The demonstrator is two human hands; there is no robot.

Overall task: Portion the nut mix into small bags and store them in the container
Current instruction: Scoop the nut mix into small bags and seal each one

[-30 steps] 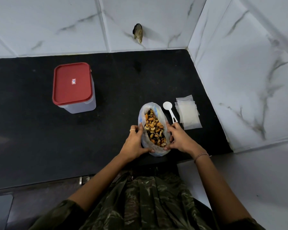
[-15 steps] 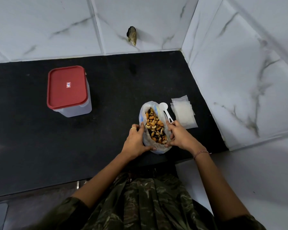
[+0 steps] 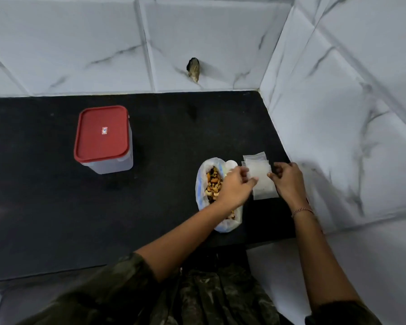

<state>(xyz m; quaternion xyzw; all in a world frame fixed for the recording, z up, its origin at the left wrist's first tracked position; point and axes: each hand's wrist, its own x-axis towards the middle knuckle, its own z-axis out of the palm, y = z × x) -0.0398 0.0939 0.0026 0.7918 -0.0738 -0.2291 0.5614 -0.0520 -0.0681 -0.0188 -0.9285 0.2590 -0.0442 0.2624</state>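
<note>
Head view: early stage. Stack of small bags (image 3: pixel 260 177) near right on worktop (image 3: pixel 56 219); left hand (image 3: pixel 234 186) and right hand (image 3: pixel 288 181) each pinch one edge. Open nut mix (image 3: pixel 212 184) just left, apparently unportioned. Lidded container (image 3: pixel 103 137) far left. No bag filled yet.

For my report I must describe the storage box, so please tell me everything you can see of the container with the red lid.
The container is a squarish box with rounded corners, made of what looks like clear, slightly frosted plastic. A red lid sits closed on top, with a small sticker at its middle. It stands upright on the left part of the black countertop, some way from the tiled wall. Only the countertop touches it. What is inside cannot be told from this view.
</note>
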